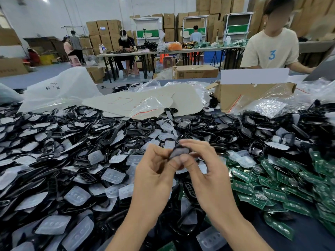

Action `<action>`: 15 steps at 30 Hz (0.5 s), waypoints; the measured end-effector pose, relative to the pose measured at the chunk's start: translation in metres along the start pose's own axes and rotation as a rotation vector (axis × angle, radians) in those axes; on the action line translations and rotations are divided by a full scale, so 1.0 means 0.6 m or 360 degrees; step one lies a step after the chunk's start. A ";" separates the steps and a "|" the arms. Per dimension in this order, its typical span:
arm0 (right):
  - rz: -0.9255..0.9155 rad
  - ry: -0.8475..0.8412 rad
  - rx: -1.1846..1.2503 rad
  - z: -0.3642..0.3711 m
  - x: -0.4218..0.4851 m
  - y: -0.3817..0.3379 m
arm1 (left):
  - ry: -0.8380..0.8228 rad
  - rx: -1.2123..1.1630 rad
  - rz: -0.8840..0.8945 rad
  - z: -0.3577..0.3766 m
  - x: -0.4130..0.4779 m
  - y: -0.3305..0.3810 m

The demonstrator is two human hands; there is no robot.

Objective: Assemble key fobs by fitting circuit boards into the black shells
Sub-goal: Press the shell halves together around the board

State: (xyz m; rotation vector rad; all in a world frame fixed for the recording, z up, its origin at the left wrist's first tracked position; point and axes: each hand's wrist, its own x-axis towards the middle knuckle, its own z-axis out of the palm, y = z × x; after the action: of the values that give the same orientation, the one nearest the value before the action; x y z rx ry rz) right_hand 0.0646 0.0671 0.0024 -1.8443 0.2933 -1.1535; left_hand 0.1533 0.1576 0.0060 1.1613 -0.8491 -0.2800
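Observation:
Both my hands meet over the middle of the table around one black key fob shell (179, 150). My left hand (154, 171) pinches its left side with curled fingers. My right hand (198, 163) grips its right side, thumb on the near edge. Whether a circuit board sits inside the shell is hidden by my fingers. A big heap of black shells with translucent button pads (76, 160) covers the table to the left and ahead. Green circuit boards (282, 185) lie piled at the right.
A cardboard box (241, 96) and clear plastic bags (268, 105) stand at the far side, beside flat pale sheets (145, 102). A person in a cream T-shirt (270, 49) sits across at the right. Other workers sit at tables in the background.

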 end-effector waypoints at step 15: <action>0.0783 -0.0109 0.0661 0.005 0.009 0.017 | -0.0072 0.1151 0.0383 -0.019 0.006 -0.027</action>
State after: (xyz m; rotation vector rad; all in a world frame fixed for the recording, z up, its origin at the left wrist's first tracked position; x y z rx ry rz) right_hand 0.0725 0.0598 -0.0027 -1.3423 0.4071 -0.7399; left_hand 0.1672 0.1565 -0.0086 1.7002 -1.1642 0.2260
